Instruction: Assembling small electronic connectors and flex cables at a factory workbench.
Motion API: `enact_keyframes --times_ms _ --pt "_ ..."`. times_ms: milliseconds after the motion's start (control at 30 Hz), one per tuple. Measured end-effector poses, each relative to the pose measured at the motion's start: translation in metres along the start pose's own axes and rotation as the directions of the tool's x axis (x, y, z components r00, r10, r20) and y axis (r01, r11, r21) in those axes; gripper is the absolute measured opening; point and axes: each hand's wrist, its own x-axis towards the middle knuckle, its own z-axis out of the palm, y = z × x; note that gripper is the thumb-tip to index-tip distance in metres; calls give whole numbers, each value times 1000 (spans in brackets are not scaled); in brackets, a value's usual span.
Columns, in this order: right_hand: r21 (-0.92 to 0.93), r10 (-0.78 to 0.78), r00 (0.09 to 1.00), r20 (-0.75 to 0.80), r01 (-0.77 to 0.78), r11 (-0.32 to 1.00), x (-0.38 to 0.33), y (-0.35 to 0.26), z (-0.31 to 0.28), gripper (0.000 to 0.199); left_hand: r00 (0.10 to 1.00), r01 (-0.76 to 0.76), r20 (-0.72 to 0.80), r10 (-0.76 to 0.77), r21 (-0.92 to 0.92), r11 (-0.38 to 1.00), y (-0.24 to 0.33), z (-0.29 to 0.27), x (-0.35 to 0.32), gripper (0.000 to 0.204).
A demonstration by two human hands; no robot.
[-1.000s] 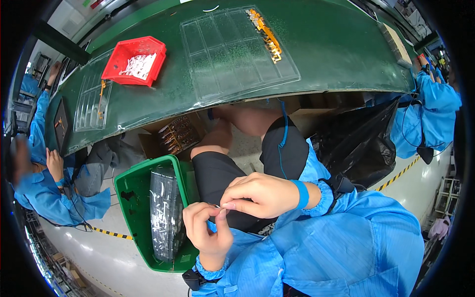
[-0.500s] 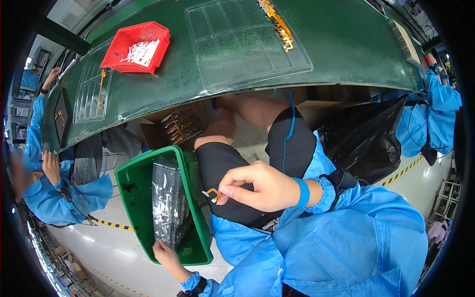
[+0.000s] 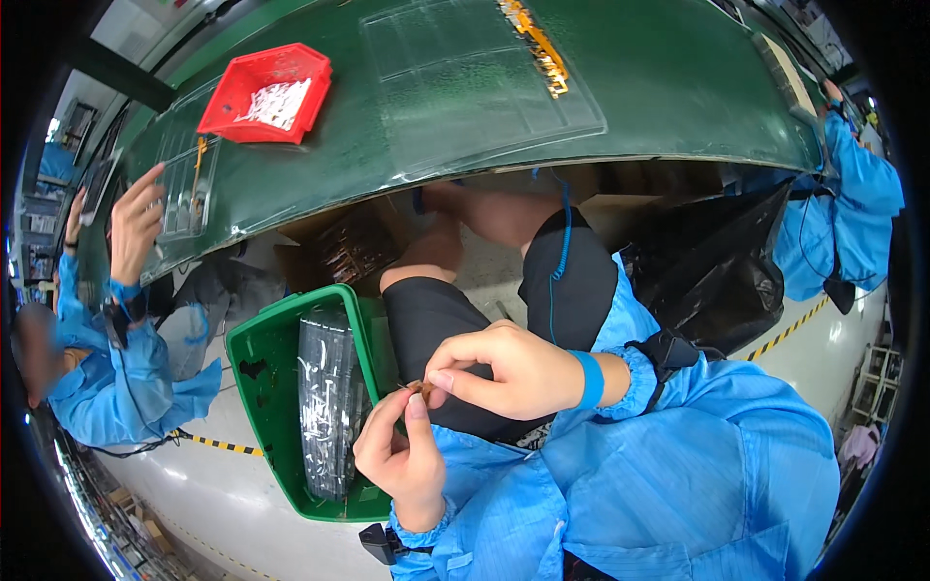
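Observation:
Above my lap, my right hand [image 3: 513, 370] pinches a small orange flexible circuit [image 3: 423, 388] between thumb and finger. My left hand [image 3: 405, 470] meets it there, its thumb and fingertips closed at the circuit's other end. The fingers cover most of the piece, so its details are hidden. Just left of my hands stands a green bin [image 3: 235, 380]. Inside it, a stack of clear plastic trays [image 3: 327, 407] stands on end.
On the green table [image 3: 678, 107] lie a clear compartment tray [image 3: 465, 111] with orange flexible circuits [image 3: 538, 48], and a red bin [image 3: 221, 95] of white pieces. A co-worker's hand [image 3: 136, 228] is raised at left. A black bag [image 3: 702, 276] and blue coiled cord [image 3: 565, 247] are at right.
My left hand has left the tray stack in the green bin and come up to the circuit at my right fingertips. The co-worker at left has raised a hand toward the table.

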Motion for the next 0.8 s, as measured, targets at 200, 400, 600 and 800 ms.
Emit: enact_keyframes --times_ms 200,400,600,800 --pt "-15 -75 997 8 75 997 -8 5 -11 15 993 -80 95 64 173 982 6 14 5 13" --pt "-79 -108 987 -116 99 992 -7 9 -11 18 975 -208 156 161 361 909 12 23 6 15" --pt "-89 -88 985 -145 76 993 -9 10 -12 19 964 -264 131 231 395 880 7 31 5 15" --pt "-39 -26 994 -107 22 999 -10 6 -13 16 953 -291 38 301 399 870 3 34 -1 16"
